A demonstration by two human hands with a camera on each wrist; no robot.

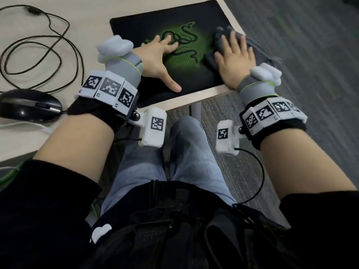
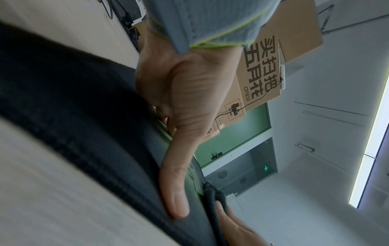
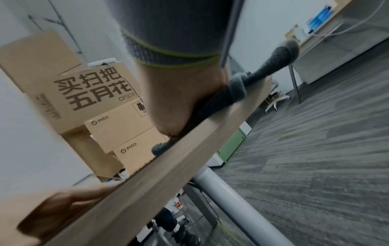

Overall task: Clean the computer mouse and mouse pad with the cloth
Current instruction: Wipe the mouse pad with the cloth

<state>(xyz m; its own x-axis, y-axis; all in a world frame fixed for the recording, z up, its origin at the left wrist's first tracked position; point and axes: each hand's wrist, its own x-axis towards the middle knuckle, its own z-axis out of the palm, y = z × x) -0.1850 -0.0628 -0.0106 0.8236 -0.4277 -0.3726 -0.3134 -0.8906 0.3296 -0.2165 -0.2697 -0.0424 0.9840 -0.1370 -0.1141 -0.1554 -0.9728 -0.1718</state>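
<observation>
A black mouse pad [image 1: 136, 26] with a green snake logo lies at the table's right corner. My left hand [image 1: 157, 57] lies flat on it, fingers spread, thumb [image 2: 174, 183] stretched along the pad [image 2: 84, 116]. My right hand [image 1: 235, 55] presses flat on a dark grey cloth [image 1: 221, 38] at the pad's right side; part of the cloth [image 3: 263, 73] hangs past the table edge. A black computer mouse [image 1: 29, 105] sits on the table at the near left, away from both hands.
The mouse's black cable [image 1: 38, 45] lies looped on the beige table [image 1: 29, 142] at far left. The table edge [image 3: 147, 183] and its grey leg [image 3: 231, 199] stand over grey carpet [image 1: 310, 45]. Cardboard boxes [image 3: 84, 91] are stacked behind the table.
</observation>
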